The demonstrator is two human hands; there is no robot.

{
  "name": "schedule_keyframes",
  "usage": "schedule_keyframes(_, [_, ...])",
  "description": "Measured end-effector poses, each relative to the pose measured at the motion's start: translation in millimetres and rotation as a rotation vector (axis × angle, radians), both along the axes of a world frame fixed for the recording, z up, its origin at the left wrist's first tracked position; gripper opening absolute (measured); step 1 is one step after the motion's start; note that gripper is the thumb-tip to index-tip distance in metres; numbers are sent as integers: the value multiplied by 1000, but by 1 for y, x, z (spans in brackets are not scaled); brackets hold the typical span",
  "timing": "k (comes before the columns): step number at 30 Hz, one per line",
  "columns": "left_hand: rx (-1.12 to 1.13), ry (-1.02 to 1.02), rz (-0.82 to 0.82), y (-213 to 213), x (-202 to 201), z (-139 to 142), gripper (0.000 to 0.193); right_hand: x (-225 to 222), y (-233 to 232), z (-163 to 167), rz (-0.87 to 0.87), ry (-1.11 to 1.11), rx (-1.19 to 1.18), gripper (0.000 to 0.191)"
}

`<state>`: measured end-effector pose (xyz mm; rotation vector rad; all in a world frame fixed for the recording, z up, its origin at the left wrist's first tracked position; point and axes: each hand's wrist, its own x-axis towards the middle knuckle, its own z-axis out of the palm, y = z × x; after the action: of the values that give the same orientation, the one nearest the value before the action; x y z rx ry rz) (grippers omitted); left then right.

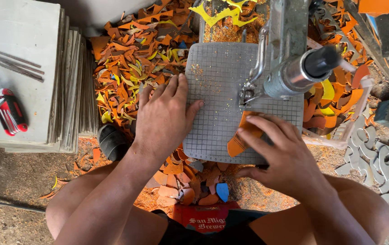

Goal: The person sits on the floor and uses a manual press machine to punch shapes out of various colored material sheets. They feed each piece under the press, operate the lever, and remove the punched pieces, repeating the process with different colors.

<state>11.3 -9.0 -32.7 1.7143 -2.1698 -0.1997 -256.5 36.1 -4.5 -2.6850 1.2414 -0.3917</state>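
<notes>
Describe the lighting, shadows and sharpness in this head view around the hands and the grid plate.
Head view: hard daylight from above, bright on the left hand and right hand; the left hand casts a short dark shadow onto the scraps below it. The grey grid plate is evenly lit, without glare. The orange piece is sharp; the machine's black knob, nearer the camera, looks softer. Slight wide-angle bending at the edges.

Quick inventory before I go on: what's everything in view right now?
Saw table: one, grey gridded, centre.
Saw arm: one, grey metal, over the table.
Orange piece: one, on the table under the right hand.
Scraps: many, orange and yellow, heaped around the table.
Sheets: one grey stack, left.
Key set: one, red, on the sheets.
Blades: several, thin, on the sheets.
Grey cutouts: several, right.
Left hand: flat at the table's left edge.
Right hand: on the orange piece.
</notes>
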Motion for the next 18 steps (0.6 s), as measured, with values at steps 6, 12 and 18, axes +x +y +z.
schedule_keyframes(6, [-150,-53,1,2,-3,12,59,13,19,13,-260,-180,365,33])
schedule_keyframes(12, [-129,295,-336,40,-28,21,40,2,-3,3,-617,-764,500,58])
schedule_keyframes(18, [-133,291,-377,60,-53,11,55,1,-9,1,-751,-39,418,73])
